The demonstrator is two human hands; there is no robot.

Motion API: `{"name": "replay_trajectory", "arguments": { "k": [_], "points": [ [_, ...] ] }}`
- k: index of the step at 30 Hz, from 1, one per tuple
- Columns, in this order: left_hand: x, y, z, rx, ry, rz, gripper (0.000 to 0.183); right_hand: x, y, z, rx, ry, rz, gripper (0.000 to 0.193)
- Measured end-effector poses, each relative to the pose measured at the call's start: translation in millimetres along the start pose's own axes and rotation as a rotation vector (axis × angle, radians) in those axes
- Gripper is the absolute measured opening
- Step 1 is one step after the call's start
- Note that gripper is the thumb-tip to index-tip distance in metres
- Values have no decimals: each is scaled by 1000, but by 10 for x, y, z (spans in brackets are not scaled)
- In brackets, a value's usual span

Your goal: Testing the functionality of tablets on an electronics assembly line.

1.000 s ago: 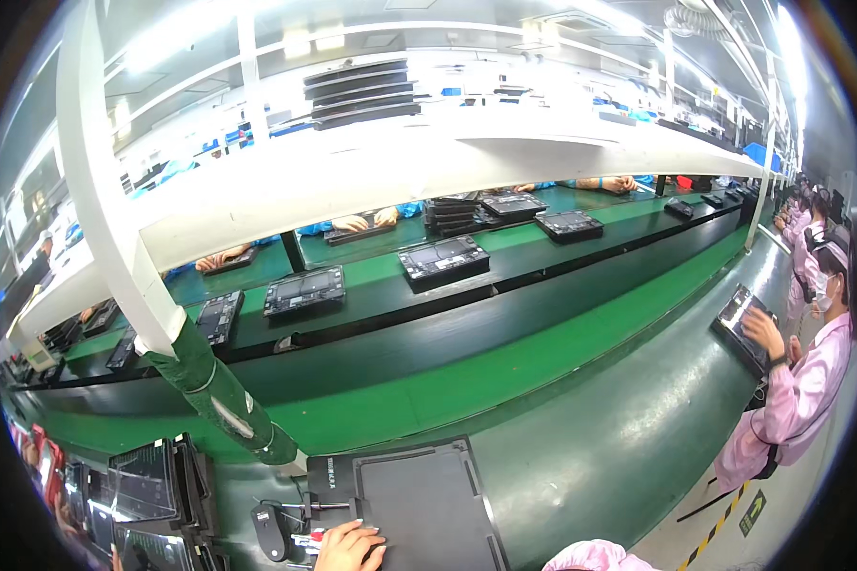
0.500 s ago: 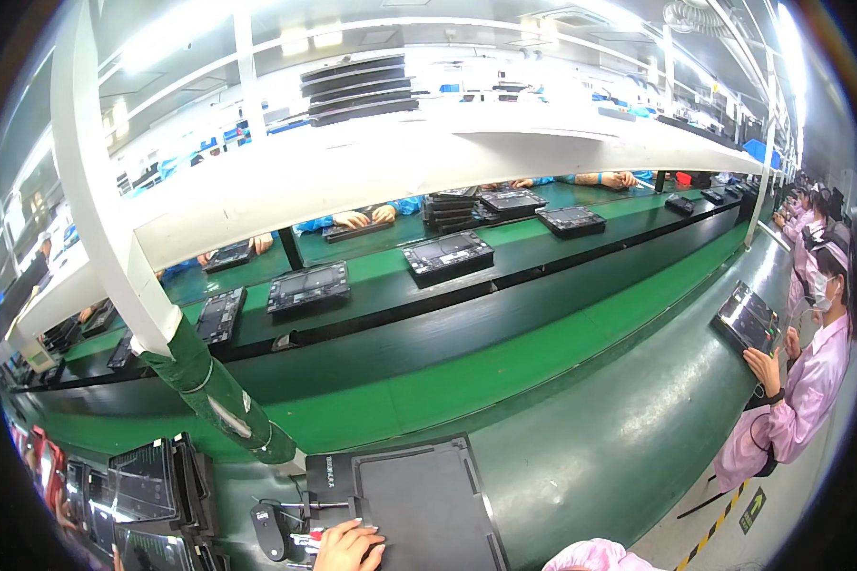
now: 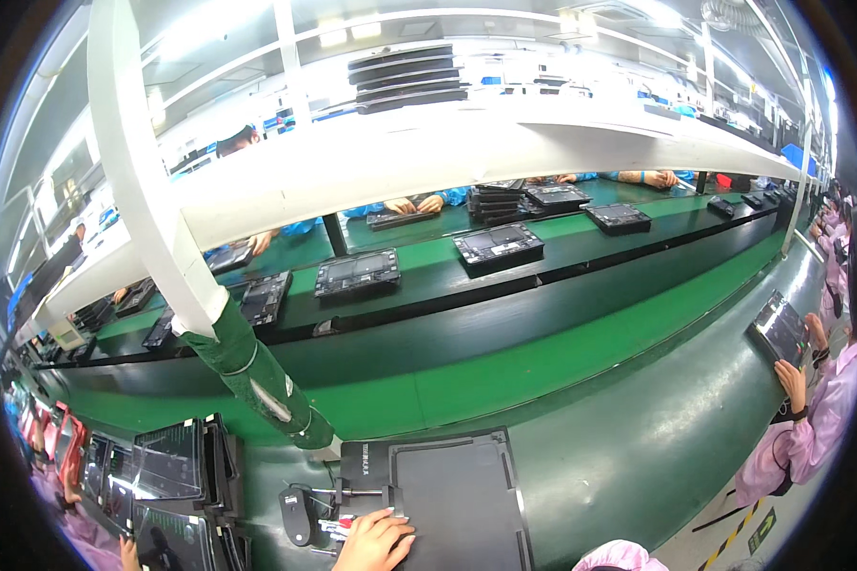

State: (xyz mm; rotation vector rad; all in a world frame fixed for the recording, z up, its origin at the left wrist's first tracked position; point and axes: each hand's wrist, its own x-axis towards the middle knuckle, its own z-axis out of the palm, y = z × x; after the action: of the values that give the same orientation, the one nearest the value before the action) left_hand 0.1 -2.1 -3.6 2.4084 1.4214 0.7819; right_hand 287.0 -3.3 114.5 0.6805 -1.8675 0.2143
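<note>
A long green conveyor belt (image 3: 542, 362) is running across the view, carrying dark open devices (image 3: 498, 246) spaced apart along its far lane. A white post with a green wrapped base (image 3: 257, 376) is standing at the near edge of the tabletop (image 3: 638, 457). A dark flat mat (image 3: 457, 495) is lying on the tabletop directly ahead of the person. The left hand (image 3: 371, 542) is resting at the mat's left edge, its fingers (image 3: 395, 519) curled loosely over small red and white parts (image 3: 338, 525), apparently touching them; a firm grasp cannot be confirmed. A black mouse-shaped tool (image 3: 297, 514) is sitting just left. The right hand is lying out of view.
</note>
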Motion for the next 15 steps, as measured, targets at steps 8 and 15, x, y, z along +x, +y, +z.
{"name": "replay_trajectory", "arguments": {
  "k": [8,15],
  "points": [
    [-52,-18,-13,16,12,14,15,-11,9,63,-9,3,4,13],
    [1,-34,-7,-10,-6,-1,15,-163,11,52,-17,40,24,13]
  ]
}}
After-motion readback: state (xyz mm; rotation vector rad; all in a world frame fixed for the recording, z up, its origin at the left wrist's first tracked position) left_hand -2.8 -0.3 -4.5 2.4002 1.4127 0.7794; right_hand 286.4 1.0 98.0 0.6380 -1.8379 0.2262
